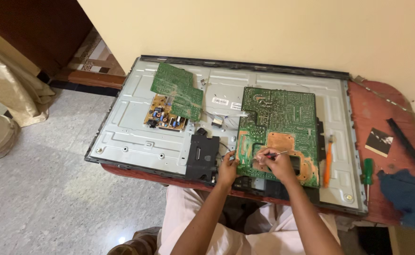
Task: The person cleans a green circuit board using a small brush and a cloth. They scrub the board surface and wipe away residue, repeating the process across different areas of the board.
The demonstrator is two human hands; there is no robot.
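Note:
A large green circuit board (279,118) lies solder side up on the metal back of a flat television panel (136,137). My left hand (228,170) grips the board's near left edge. My right hand (277,161) is shut on a thin red-handled tool (274,154) whose tip touches the board near an orange copper patch (281,141). A black plastic part (202,156) sits just left of my left hand.
Two smaller boards (175,97) rest at the panel's far left. An orange-handled screwdriver (328,163) lies right of the big board. On the red table (372,108) are a green screwdriver (368,172), a blue cloth (408,196) and a dark card (379,141). Wall behind.

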